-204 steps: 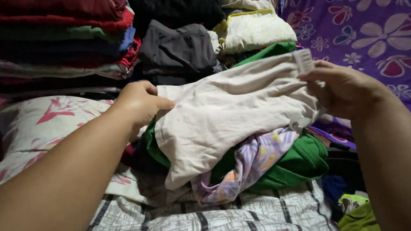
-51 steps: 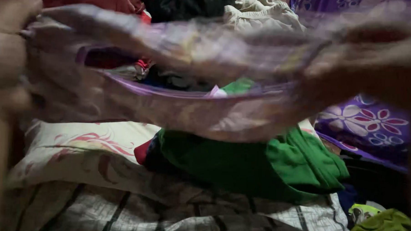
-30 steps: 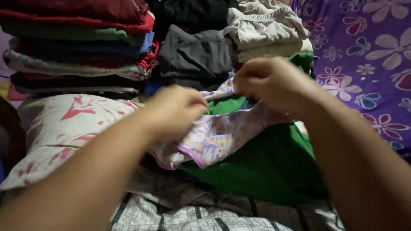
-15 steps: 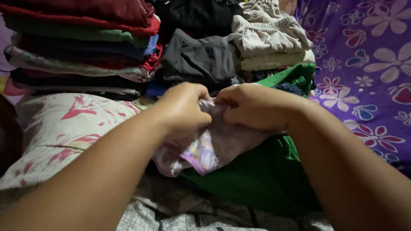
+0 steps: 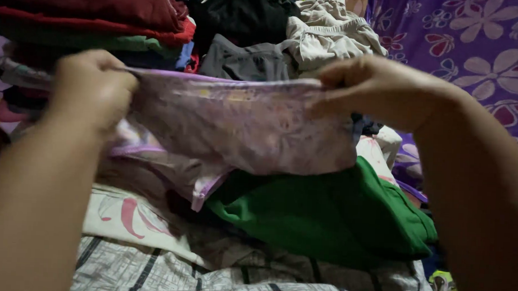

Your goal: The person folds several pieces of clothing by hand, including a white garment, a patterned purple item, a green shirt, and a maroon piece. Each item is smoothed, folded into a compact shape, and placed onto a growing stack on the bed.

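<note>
Lilac printed garment (image 5: 242, 125), a thin, soft cloth with faint yellow flecks and purple piping along its edges, hangs stretched flat between two hands at the centre of the view, its top hem pulled into a nearly straight line and its lower edge sagging toward 7 o'clock over the bed. At 9 o'clock the left hand (image 5: 91, 88) has its grip clamped on the garment's left corner, fingers curled into a fist around bunched fabric. Behind it, at 10 to 11 o'clock, rises one tall stack of folded clothes (image 5: 97, 19) in dark red, green and blue layers, flat and even-edged. Below the garment, at 7 o'clock, lies one pillow (image 5: 130, 210) in a cream cover with pink leaf shapes, and at 6 o'clock a white sheet with dark grid lines (image 5: 208, 278), crumpled. At 12 o'clock sit one dark grey folded piece (image 5: 245, 59) and, just right of it, a rumpled beige bundle (image 5: 326, 36). A single green garment (image 5: 325, 214), thick and matte, lies heaped at 5 o'clock, just beneath the lilac cloth. At 2 o'clock the right hand (image 5: 381, 89) pinches the garment's right corner, grip closed on the hem. Farthest right, at 1 to 3 o'clock, spreads a purple cloth with large pale flowers (image 5: 474, 50).
</note>
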